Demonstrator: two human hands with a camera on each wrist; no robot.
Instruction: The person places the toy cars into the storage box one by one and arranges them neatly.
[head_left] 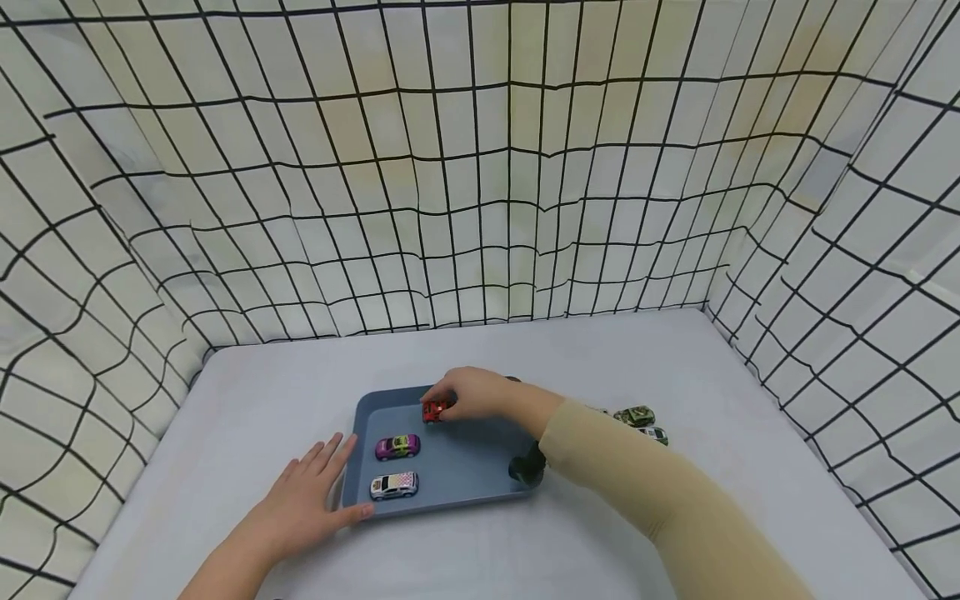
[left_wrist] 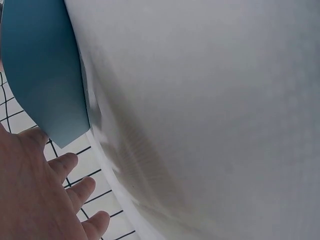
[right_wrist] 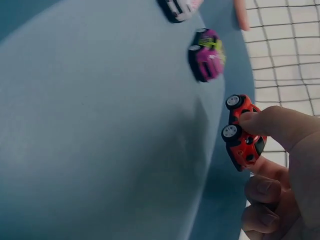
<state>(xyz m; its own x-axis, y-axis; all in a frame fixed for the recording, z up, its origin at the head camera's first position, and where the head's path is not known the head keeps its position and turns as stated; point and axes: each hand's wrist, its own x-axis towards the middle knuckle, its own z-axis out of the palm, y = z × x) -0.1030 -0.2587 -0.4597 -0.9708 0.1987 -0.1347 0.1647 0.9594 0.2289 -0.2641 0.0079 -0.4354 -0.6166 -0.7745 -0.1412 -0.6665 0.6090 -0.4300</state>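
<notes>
Between thumb and fingers my right hand (head_left: 476,393) pinches a red toy car (right_wrist: 243,131) with black spots, over the far left part of a blue-grey tray (head_left: 472,492). Nearer the front, a purple and yellow-green toy car (head_left: 397,447) stands in the tray, with a white patterned toy car (head_left: 393,485) below it. My left hand (head_left: 303,498) lies at the tray's left side, fingers straight and spread, its thumb at the near left corner. In the left wrist view its fingers (left_wrist: 82,192) extend beside the tray wall.
Right of the tray, partly behind the sleeve (head_left: 637,492), are a camouflage toy car (head_left: 635,416) and a white and green toy car (head_left: 655,434). A dark round object (head_left: 527,468) sits at the tray's near right corner. Black netting (head_left: 472,200) over white cloth encloses the white table (head_left: 300,375).
</notes>
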